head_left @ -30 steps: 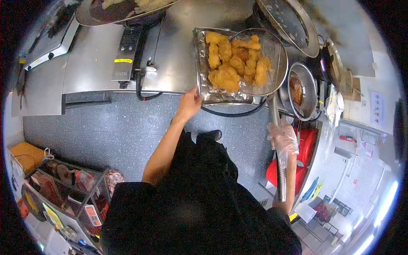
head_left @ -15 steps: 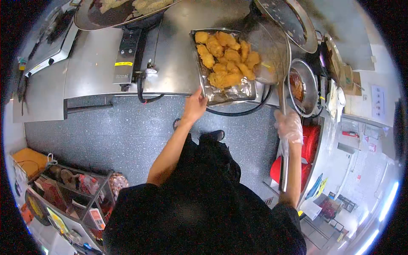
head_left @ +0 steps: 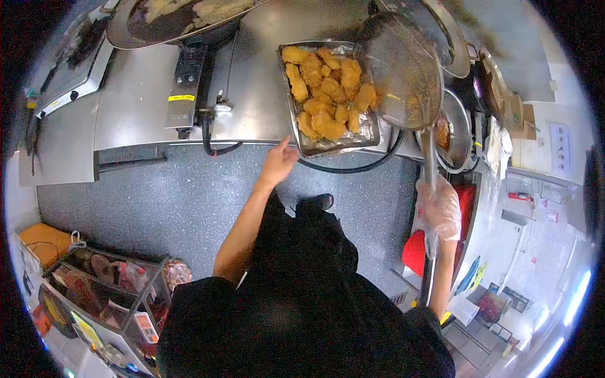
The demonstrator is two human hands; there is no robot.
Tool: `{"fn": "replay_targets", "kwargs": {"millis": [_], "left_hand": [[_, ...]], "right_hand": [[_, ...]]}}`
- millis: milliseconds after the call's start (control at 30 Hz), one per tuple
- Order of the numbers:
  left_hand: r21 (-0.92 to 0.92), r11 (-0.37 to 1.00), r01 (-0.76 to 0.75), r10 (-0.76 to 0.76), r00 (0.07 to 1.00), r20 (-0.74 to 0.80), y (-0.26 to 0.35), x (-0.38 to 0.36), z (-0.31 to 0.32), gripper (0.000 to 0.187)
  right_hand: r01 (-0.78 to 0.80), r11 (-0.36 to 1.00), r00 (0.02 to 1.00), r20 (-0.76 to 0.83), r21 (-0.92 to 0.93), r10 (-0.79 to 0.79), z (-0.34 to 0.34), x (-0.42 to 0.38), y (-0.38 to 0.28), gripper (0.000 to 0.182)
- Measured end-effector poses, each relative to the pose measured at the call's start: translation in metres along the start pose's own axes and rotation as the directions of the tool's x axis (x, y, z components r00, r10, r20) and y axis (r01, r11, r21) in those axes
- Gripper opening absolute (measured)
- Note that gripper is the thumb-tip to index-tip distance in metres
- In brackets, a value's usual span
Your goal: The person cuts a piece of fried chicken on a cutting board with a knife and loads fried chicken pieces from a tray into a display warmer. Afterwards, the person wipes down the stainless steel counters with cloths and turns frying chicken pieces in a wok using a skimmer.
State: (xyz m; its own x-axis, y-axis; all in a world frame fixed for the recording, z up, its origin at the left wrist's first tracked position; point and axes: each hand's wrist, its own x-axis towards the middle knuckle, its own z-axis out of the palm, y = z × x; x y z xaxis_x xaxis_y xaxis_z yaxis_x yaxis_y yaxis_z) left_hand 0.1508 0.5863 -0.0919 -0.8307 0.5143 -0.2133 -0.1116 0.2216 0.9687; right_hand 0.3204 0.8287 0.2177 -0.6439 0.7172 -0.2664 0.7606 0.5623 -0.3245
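Observation:
A metal tray (head_left: 306, 153) lined with foil sits at the counter's front edge. Golden fried pieces (head_left: 328, 88), several of them, are spread over it. My left hand (head_left: 279, 164) is bare and just off the tray's front left corner, its index finger stretched out and nothing in its grasp. In a clear plastic glove, my right hand (head_left: 440, 205) wraps round the long handle of a mesh skimmer (head_left: 403, 72). The skimmer's round head hangs beside the tray's right side, partly covering a steel bowl (head_left: 463, 110) with reddish-brown contents.
Upper left, a wide pan (head_left: 145, 38) with pale food stands behind a black burner control box (head_left: 187, 88). A black hose (head_left: 359, 169) loops below the counter front. At lower left is a divided rack (head_left: 120, 277) of packets; red containers (head_left: 414, 253) stand at right.
My left hand has come off the tray edge and moved slightly left and down. The skimmer has moved right, away from the tray, and more fried pieces lie spread out there.

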Motion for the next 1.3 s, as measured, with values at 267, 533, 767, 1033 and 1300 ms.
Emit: {"fn": "replay_targets", "kwargs": {"millis": [267,533,767,1033,1300], "left_hand": [[-0.123,0.988,0.091,-0.101,0.992,-0.075,-0.03,-0.041,-0.046,0.043],[0.103,0.993,0.06,-0.05,0.994,-0.101,-0.08,-0.066,-0.086,0.031],[0.109,0.99,0.084,-0.065,0.983,-0.172,-0.072,-0.083,-0.102,0.028],[0.117,0.984,0.134,-0.106,0.971,-0.216,-0.064,-0.093,-0.1,0.026],[0.168,0.977,0.128,-0.093,0.975,-0.203,-0.073,-0.089,-0.101,0.027]], "right_hand": [[-0.135,0.927,0.99,0.097,0.351,0.107,0.001,-0.006,0.001,0.025],[-0.087,0.561,0.989,0.003,0.823,0.148,0.011,-0.009,0.058,0.024],[-0.067,0.848,0.858,-0.403,0.526,0.318,-0.043,0.004,0.111,0.038],[-0.316,0.931,0.809,-0.565,-0.182,0.164,-0.009,0.027,0.165,0.052],[-0.344,0.932,0.781,-0.585,-0.113,0.217,-0.023,0.024,0.151,0.051]]}}
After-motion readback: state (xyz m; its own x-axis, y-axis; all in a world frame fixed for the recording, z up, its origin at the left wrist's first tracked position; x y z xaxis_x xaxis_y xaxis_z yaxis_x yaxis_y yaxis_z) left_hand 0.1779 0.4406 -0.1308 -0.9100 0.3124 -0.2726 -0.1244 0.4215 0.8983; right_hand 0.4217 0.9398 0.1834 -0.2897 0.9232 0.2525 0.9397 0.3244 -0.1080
